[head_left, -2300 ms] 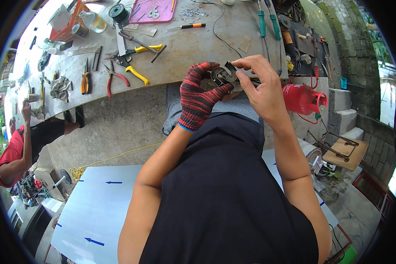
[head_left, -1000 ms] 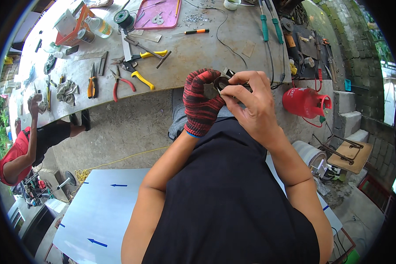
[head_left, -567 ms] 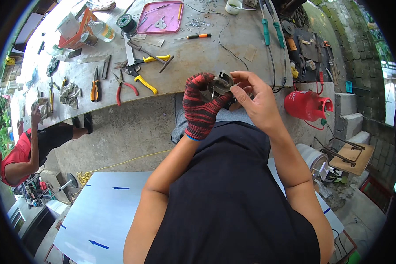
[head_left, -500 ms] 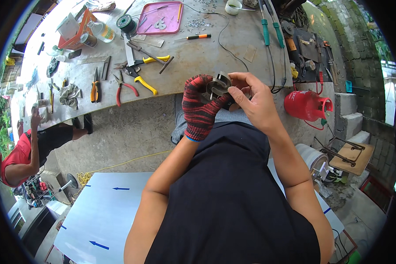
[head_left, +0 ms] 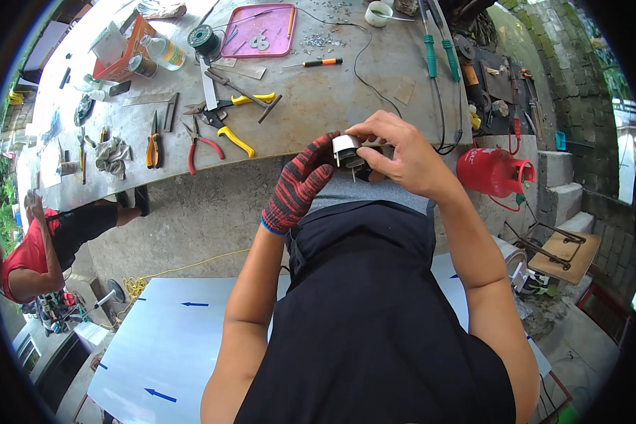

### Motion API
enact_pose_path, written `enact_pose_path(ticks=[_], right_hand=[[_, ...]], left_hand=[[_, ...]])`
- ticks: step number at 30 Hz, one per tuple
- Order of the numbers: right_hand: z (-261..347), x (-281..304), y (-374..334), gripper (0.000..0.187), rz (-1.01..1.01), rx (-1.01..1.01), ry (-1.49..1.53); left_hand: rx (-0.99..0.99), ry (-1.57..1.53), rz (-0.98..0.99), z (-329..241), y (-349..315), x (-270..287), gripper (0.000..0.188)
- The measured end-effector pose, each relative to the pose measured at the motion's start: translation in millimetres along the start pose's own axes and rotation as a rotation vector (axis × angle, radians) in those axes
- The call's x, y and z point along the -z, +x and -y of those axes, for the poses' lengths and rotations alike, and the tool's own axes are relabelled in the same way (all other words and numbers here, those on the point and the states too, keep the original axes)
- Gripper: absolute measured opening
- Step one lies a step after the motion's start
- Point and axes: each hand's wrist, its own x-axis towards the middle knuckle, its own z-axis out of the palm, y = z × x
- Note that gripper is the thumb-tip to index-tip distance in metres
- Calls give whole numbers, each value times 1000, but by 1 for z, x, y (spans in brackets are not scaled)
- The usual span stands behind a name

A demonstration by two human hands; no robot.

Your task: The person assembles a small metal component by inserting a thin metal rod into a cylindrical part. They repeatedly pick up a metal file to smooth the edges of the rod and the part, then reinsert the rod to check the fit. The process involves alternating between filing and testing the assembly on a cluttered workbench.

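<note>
Both hands are meeting at chest height: my gloved left hand (head_left: 298, 185) and bare right hand (head_left: 396, 154) are pinching a small metal part (head_left: 347, 150) between them, just off the workbench's (head_left: 318, 106) near edge.

Left hand (head_left: 300, 185) in red-and-black knit glove, blue cuff; right hand (head_left: 403, 155) bare; black sleeveless top.

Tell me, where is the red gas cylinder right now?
In the head view, the red gas cylinder stands on the ground at the person's right, just beyond the bare right hand and below the workbench edge.
</note>
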Motion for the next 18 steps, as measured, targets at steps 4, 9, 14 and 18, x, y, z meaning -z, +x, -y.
enact_pose_path(ticks=[4,9,14,18], right_hand=[[-9,-10,14,30,61,75,-39],[-15,-20,30,30,84,104,-40],[-34,-23,49,38,-7,63,-53],[-41,-20,61,35,-238,183,-299]], left_hand=[[35,158,-58,5,0,14,57],[9,164,-127,9,1,28,52],[-126,372,-305,40,23,46,48],[-356,748,-402,56,61,60,45]])
